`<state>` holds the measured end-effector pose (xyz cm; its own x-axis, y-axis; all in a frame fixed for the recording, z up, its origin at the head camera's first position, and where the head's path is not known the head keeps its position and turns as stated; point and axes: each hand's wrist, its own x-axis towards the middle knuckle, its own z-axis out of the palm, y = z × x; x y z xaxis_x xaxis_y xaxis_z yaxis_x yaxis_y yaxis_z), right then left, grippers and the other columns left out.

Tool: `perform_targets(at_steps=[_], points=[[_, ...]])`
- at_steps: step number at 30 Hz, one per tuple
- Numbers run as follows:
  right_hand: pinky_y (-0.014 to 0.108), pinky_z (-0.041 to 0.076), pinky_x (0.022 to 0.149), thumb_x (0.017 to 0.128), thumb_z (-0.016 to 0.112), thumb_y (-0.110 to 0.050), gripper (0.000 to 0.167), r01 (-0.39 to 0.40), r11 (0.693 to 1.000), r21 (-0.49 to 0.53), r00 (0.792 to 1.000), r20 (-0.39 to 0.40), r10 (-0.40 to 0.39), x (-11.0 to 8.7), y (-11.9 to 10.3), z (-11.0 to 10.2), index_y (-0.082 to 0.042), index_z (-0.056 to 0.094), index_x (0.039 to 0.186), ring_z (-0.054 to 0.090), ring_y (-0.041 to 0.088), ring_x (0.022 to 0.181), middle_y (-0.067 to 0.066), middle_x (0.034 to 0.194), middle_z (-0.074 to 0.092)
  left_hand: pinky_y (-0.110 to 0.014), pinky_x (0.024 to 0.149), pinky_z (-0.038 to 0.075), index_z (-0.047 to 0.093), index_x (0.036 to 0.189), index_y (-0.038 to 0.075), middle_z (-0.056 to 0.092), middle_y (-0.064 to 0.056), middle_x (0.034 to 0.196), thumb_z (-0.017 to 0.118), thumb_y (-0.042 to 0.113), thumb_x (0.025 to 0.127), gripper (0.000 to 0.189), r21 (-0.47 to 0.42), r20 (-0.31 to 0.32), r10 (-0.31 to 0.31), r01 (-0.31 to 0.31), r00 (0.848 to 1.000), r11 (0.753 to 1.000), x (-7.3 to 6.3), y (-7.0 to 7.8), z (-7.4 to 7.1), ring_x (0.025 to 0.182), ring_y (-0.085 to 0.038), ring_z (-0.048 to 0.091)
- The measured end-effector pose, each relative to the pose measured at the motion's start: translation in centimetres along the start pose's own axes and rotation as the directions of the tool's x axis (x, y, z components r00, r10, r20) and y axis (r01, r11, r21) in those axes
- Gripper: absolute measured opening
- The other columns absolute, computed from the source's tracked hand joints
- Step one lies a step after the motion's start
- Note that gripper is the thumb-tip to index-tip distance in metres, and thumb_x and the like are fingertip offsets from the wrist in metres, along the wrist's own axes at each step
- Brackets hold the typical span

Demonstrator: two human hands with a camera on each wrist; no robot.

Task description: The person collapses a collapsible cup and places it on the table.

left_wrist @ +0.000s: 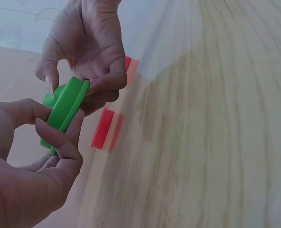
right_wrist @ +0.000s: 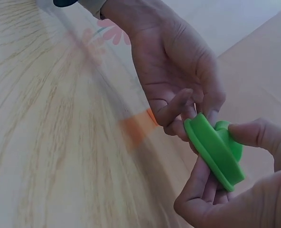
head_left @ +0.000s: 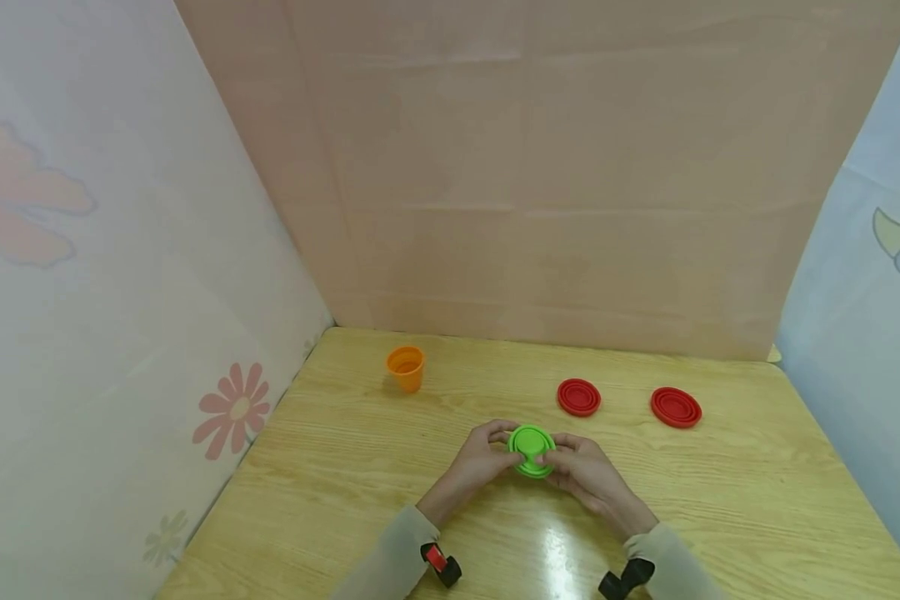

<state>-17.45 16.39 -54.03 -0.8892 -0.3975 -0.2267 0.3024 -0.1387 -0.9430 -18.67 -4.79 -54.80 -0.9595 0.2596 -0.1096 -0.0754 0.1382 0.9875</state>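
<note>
A green collapsible cup (head_left: 530, 440), partly folded with its base raised in the middle, is held above the table between both hands. My left hand (head_left: 482, 458) grips its left rim, thumb on the near face and fingers behind. From the other side my right hand (head_left: 588, 475) pinches the rim the same way, its thumb against the raised base. In the left wrist view the cup (left_wrist: 64, 107) appears edge-on, its folded wall standing out from the rim. The right wrist view shows the fingers of both hands under the cup (right_wrist: 214, 149).
Beyond the hands, two flattened red collapsible cups, one (head_left: 579, 397) and another farther right (head_left: 676, 407), lie on the wooden table (head_left: 330, 467). An orange cup (head_left: 407, 369) stands unfolded at the back left. Cloth walls (head_left: 555, 183) border the table behind and at both sides.
</note>
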Motion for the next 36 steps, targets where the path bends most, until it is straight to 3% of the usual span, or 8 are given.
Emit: perform_targets(at_steps=[12, 17, 23, 25, 29, 32, 36], points=[[0.027, 0.06, 0.075, 0.091, 0.065, 0.0, 0.057, -0.045, 0.997, -0.064, 0.991, -0.126, 0.037, -0.1, -0.4, 1.2, 0.014, 0.044, 0.142, 0.069, 0.012, 0.088, 0.0, 0.103, 0.072, -0.023, 0.073, 0.06, 0.071, 0.126, 0.014, 0.07, -0.005, 0.111, 0.08, 0.003, 0.086, 0.042, -0.016, 0.088, 0.031, -0.029, 0.996, 0.999, -0.3, -0.1, -1.0, 0.092, -0.013, 0.066], [0.029, 0.059, 0.075, 0.089, 0.065, 0.001, 0.059, -0.053, 0.996, -0.072, 0.984, -0.174, 0.04, 0.1, -0.5, 1.3, 0.013, 0.044, 0.143, 0.068, 0.013, 0.088, 0.003, 0.105, 0.071, -0.025, 0.076, 0.059, 0.072, 0.127, 0.015, 0.072, -0.005, 0.114, 0.085, 0.005, 0.084, 0.046, -0.033, 0.08, 0.037, -0.034, 0.996, 0.999, -0.2, -0.2, -1.0, 0.101, -0.016, 0.065], [0.028, 0.058, 0.072, 0.091, 0.065, 0.002, 0.057, -0.054, 0.995, -0.089, 0.982, -0.185, 0.036, 0.3, -0.3, 1.0, 0.012, 0.043, 0.143, 0.068, 0.014, 0.087, 0.004, 0.106, 0.071, -0.024, 0.069, 0.06, 0.071, 0.126, 0.012, 0.076, -0.005, 0.11, 0.085, 0.014, 0.089, 0.039, -0.08, 0.048, 0.016, -0.012, 0.999, 0.997, 0.0, -0.2, -0.8, 0.083, -0.012, 0.068], [0.027, 0.059, 0.075, 0.092, 0.066, 0.002, 0.057, -0.042, 0.996, -0.081, 0.987, -0.156, 0.029, 0.2, -0.1, 0.8, 0.013, 0.043, 0.143, 0.069, 0.014, 0.09, 0.005, 0.108, 0.071, -0.023, 0.066, 0.058, 0.07, 0.127, 0.01, 0.076, -0.005, 0.108, 0.083, 0.016, 0.092, 0.038, -0.1, 0.046, 0.005, 0.0, 0.999, 0.995, 0.0, -0.1, -0.7, 0.078, -0.01, 0.067], [0.03, 0.063, 0.088, 0.094, 0.067, 0.001, 0.053, -0.021, 0.999, -0.029, 1.0, -0.023, 0.02, 0.1, 0.2, -0.1, 0.013, 0.045, 0.14, 0.072, 0.013, 0.101, 0.004, 0.114, 0.071, -0.02, 0.063, 0.056, 0.07, 0.128, 0.01, 0.075, -0.004, 0.103, 0.081, 0.016, 0.093, 0.038, -0.104, 0.045, -0.03, 0.034, 0.999, 0.994, 0.2, 0.1, -0.8, 0.072, -0.009, 0.064], [0.033, 0.062, 0.097, 0.097, 0.066, 0.0, 0.048, -0.019, 1.0, 0.011, 0.996, 0.09, 0.018, 0.0, 0.2, -0.9, 0.012, 0.046, 0.139, 0.073, 0.014, 0.108, 0.003, 0.117, 0.073, -0.019, 0.061, 0.055, 0.07, 0.128, 0.011, 0.074, -0.003, 0.1, 0.081, 0.016, 0.093, 0.037, -0.091, 0.044, -0.046, 0.05, 0.998, 0.995, 0.2, 0.0, -0.9, 0.072, -0.009, 0.064], [0.038, 0.061, 0.102, 0.102, 0.063, -0.005, 0.042, -0.028, 0.999, 0.036, 0.989, 0.143, 0.023, -0.3, 0.1, -1.4, 0.01, 0.048, 0.139, 0.074, 0.017, 0.111, 0.004, 0.118, 0.074, -0.02, 0.061, 0.055, 0.072, 0.128, 0.012, 0.075, -0.004, 0.1, 0.081, 0.016, 0.093, 0.037, -0.066, 0.055, -0.054, 0.057, 0.997, 0.996, 0.3, -0.2, -1.1, 0.073, -0.009, 0.065]])
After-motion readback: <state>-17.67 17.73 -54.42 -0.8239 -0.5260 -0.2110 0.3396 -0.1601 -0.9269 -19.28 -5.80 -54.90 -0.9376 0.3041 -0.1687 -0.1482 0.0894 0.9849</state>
